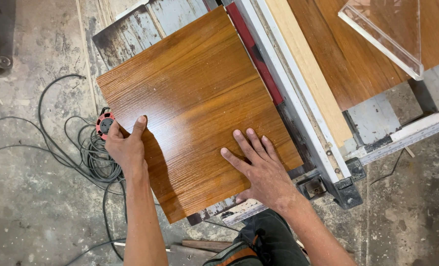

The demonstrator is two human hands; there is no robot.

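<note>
**A:** Right hand first: it's flat on the wood panel, palm down, fingers spread and pointing up the board, sitting near the panel's near right corner.

**B:** And the left hand?

**A:** On the panel's left edge. Thumb lies on top of the face, the other fingers curl round the side, so it's clasping that edge rather than lying flat.

**B:** So the panel sits between the two hands?

**A:** Mostly ahead of them. It's a big glossy brown board with fine grain, turned at an angle, lying on the worn saw table. It stretches away from both hands toward the far end of the table.

**B:** What's to its right?

**A:** A red strip runs just beside its right edge, then a pale metal fence rail, a light wooden strip and more brown boards under a clear guard.

**B:** Down left?

**A:** Grey cable coiled on the concrete floor, with a red-and-black cable reel just beside the left hand.
</note>
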